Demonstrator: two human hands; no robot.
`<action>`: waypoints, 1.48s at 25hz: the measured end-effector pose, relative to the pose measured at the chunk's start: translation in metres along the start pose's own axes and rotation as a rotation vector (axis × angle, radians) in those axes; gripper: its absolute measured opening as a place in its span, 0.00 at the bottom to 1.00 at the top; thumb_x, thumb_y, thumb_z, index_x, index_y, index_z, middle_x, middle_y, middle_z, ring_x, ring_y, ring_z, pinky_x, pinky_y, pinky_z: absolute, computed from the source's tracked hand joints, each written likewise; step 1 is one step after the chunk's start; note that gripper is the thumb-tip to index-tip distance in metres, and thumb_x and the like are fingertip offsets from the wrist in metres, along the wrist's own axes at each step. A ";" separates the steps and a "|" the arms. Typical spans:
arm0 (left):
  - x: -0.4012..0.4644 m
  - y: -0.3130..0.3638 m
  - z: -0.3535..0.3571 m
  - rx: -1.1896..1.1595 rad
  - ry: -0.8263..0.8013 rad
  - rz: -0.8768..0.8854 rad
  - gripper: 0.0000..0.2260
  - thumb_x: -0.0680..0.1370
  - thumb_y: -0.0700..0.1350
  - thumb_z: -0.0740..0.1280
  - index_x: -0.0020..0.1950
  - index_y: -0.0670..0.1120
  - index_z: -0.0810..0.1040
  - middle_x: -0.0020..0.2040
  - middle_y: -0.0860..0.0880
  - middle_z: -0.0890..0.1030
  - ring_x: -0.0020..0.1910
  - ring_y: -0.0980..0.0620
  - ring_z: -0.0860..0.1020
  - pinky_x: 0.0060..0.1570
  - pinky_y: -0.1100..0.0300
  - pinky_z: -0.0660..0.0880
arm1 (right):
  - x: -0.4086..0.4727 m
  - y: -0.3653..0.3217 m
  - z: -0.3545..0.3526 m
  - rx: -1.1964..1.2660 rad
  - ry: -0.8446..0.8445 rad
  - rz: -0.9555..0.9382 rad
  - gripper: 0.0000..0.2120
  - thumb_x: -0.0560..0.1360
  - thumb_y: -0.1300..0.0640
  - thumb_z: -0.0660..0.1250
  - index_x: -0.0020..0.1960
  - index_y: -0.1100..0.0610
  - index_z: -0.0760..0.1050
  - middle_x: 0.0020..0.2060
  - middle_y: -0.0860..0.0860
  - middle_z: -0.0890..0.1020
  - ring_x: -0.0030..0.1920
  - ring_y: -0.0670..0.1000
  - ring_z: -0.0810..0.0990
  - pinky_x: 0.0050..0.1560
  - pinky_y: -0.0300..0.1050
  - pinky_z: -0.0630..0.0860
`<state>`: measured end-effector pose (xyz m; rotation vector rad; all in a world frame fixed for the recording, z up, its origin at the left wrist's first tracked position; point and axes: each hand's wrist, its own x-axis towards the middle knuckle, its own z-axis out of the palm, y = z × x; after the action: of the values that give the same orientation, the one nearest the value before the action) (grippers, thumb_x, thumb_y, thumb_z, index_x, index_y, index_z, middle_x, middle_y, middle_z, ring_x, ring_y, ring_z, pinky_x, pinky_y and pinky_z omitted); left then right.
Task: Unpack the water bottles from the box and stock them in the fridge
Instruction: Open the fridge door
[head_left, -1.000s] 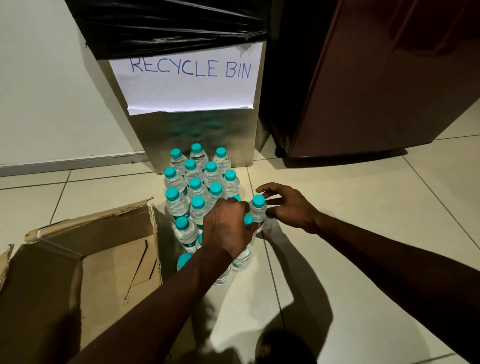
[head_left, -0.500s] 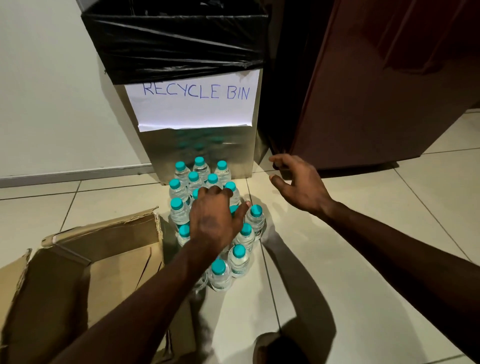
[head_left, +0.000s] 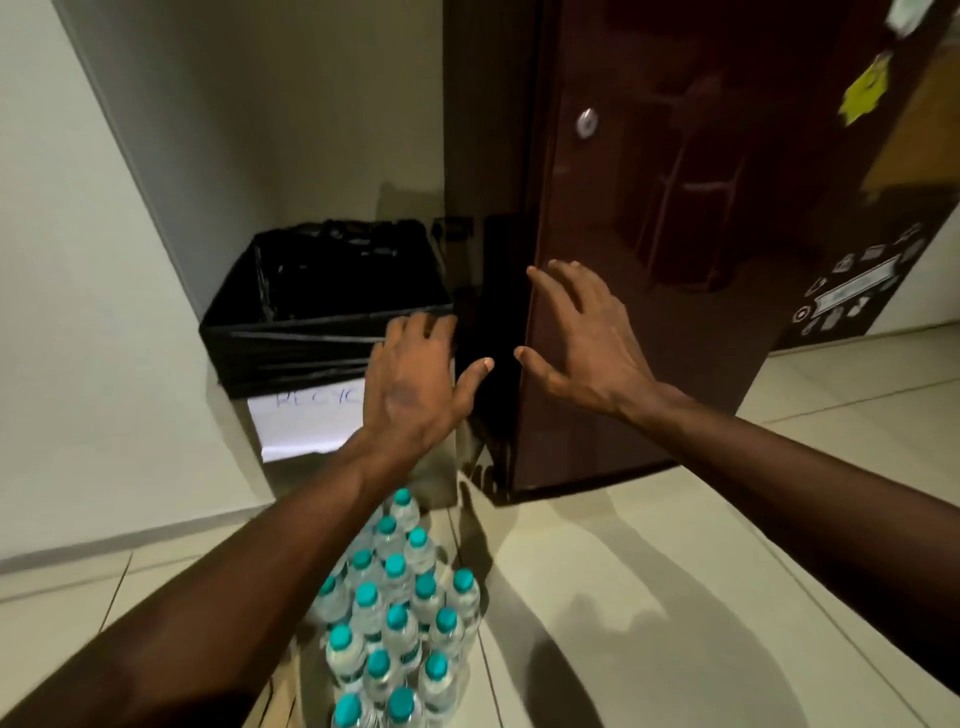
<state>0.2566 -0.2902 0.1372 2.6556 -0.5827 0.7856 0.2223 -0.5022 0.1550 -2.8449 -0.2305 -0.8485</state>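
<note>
Several small clear water bottles (head_left: 396, 618) with teal caps stand clustered on the tiled floor at the bottom centre. The dark maroon fridge (head_left: 691, 249) rises on the right with its door closed. My right hand (head_left: 582, 338) is raised with fingers spread, its fingertips at the left edge of the fridge door. My left hand (head_left: 415, 384) hangs open in the air just left of that edge, in front of the bin, holding nothing. The cardboard box is out of view.
A metal recycle bin (head_left: 332, 312) lined with a black bag stands between the white wall and the fridge, a paper label (head_left: 306, 421) on its front. A round lock (head_left: 587, 123) and stickers (head_left: 862, 98) sit on the fridge door.
Both hands have left the bottles and risen toward the fridge door's left edge. The view has tilted up, so the box has dropped out of sight.
</note>
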 end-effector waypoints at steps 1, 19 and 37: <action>0.023 0.008 -0.011 0.013 0.021 0.036 0.30 0.76 0.66 0.61 0.71 0.48 0.71 0.64 0.45 0.75 0.64 0.43 0.71 0.58 0.47 0.74 | 0.015 0.005 -0.019 -0.032 0.042 0.006 0.42 0.74 0.38 0.64 0.81 0.50 0.51 0.79 0.56 0.55 0.80 0.58 0.50 0.75 0.60 0.58; 0.291 0.116 -0.145 0.087 0.372 0.266 0.44 0.76 0.58 0.68 0.81 0.47 0.44 0.81 0.43 0.49 0.79 0.41 0.53 0.70 0.39 0.65 | 0.230 0.076 -0.235 -0.374 0.368 0.084 0.54 0.69 0.30 0.66 0.81 0.49 0.40 0.81 0.54 0.47 0.81 0.57 0.41 0.76 0.66 0.51; 0.323 0.124 -0.131 -0.466 0.122 0.049 0.45 0.78 0.36 0.66 0.79 0.59 0.36 0.73 0.42 0.70 0.60 0.37 0.77 0.51 0.50 0.76 | 0.300 0.030 -0.245 -0.245 0.369 0.171 0.35 0.76 0.35 0.60 0.75 0.53 0.59 0.72 0.54 0.66 0.73 0.58 0.60 0.66 0.65 0.68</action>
<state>0.3881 -0.4399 0.4486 2.1621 -0.7026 0.7159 0.3468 -0.5497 0.5197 -2.7929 0.1732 -1.4194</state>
